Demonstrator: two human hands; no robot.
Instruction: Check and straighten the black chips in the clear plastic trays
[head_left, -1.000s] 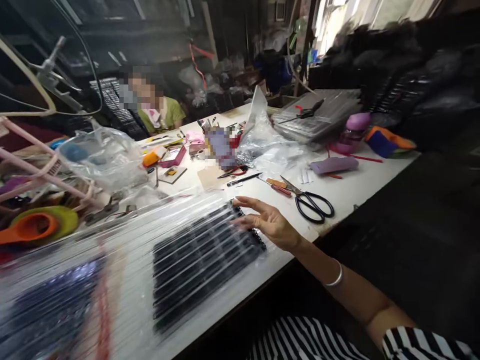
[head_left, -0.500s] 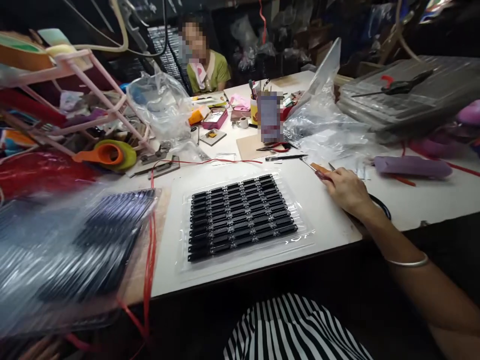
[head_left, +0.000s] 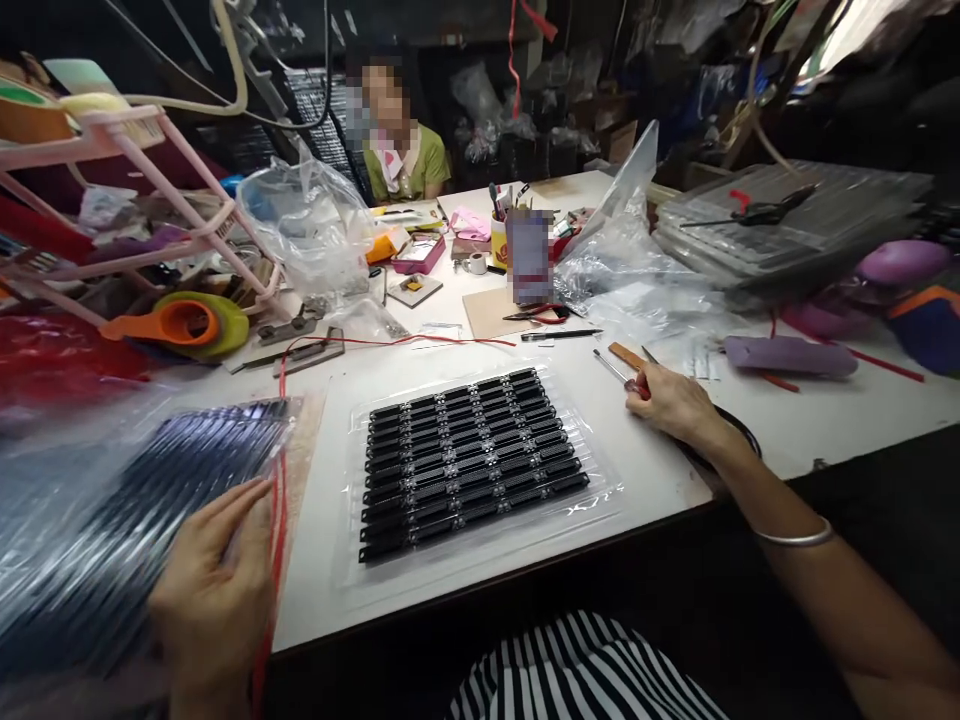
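On the white table (head_left: 307,590) a clear plastic tray (head_left: 600,488) holds several rows of slim black parts (head_left: 465,460) with silvery bits along them. My right hand (head_left: 679,408) is closed around the red handle of a screwdriver (head_left: 616,369), its metal shaft pointing away to the left, right of the tray. An orange-brown strip (head_left: 626,356) and a thin pointed tool lie beside its fingers. My left hand (head_left: 217,590) is over the edge of plastic-covered trays of black parts (head_left: 187,470) at the left, thumb and fingers apart, nothing visible between them.
Red cord (head_left: 279,540) runs along the left stack. Pliers (head_left: 547,315) and a black pen (head_left: 562,335) lie behind the tray. A pink rack (head_left: 217,225) stands left, stacked clear trays (head_left: 780,220) right. A person (head_left: 409,160) sits across the table.
My left hand has come up from the lower left corner to beside the red cord. My right hand stays at the screwdriver, whose shaft now shows more clearly. The view has shifted slightly.
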